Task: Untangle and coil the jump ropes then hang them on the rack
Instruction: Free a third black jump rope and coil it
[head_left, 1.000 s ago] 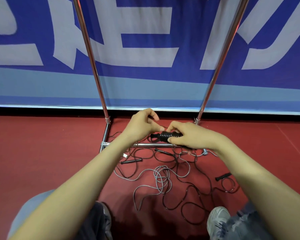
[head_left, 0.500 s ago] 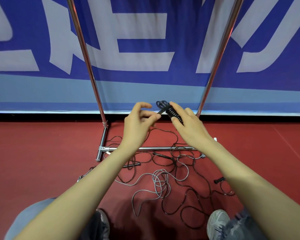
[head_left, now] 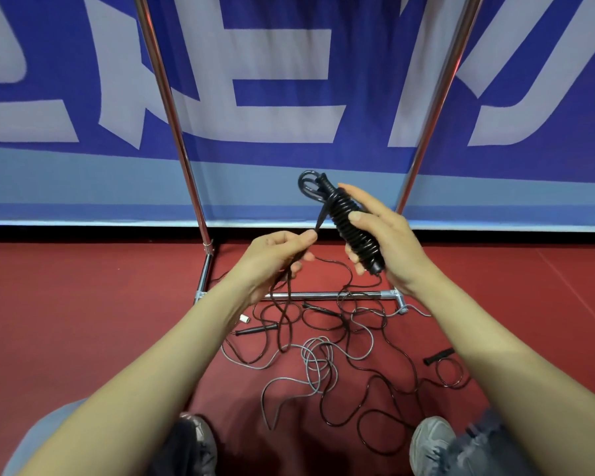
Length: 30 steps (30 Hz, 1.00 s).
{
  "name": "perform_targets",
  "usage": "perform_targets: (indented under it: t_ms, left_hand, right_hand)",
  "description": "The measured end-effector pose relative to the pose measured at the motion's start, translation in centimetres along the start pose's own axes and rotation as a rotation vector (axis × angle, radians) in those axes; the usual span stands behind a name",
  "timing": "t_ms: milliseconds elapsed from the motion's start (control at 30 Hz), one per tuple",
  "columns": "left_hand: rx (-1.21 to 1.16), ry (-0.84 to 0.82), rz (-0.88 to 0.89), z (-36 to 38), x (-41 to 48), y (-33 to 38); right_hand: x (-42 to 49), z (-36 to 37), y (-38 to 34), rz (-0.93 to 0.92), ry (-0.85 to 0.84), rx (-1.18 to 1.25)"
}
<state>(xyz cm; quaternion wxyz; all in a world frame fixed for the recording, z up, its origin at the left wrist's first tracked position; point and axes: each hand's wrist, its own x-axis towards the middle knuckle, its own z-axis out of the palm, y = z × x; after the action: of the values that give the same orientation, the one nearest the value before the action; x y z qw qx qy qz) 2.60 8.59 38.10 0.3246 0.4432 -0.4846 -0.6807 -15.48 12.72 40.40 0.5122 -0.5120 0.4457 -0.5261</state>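
My right hand (head_left: 385, 240) grips a black jump rope bundle (head_left: 349, 225), its cord wound tightly round the handles, tilted with a loop sticking out at the top. My left hand (head_left: 275, 255) pinches a black strand that runs from the bundle's top down through its fingers to the floor. On the red floor below lies a tangle of black ropes (head_left: 368, 369) and a grey rope (head_left: 315, 364), with loose black handles (head_left: 256, 329) among them. The chrome rack (head_left: 172, 108) stands just behind, its base bar (head_left: 323, 295) on the floor.
A blue and white banner (head_left: 289, 97) forms a wall right behind the rack. My knees and grey shoes (head_left: 433, 444) frame the bottom of the view. Red floor extends to the left and right of the tangle.
Both hands rose from near the floor to chest height with the wound bundle. The bundle tilted upright, and the left hand now pulls a strand down from its top.
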Motion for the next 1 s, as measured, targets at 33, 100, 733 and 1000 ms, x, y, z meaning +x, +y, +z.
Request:
perform_targets:
  t_ms: [33,100,733,1000]
  left_hand:
    - [-0.014,-0.015,0.002,-0.3,0.1,0.0]
    - [-0.033,-0.045,0.031,-1.0,0.4,0.0]
    - [0.717,0.022,0.234,-1.4,0.4,0.3]
    - [0.648,0.195,0.453,0.4,-0.2,-0.5]
  right_hand:
    - [-0.2,0.0,0.0,0.012,-0.06,0.019]
    - [-0.5,-0.3,-0.1,0.059,-0.186,0.032]
    - [-1.1,0.5,1.8,0.449,-0.548,-0.693]
    - [-0.4,0.5,3.2,0.273,-0.316,-0.858]
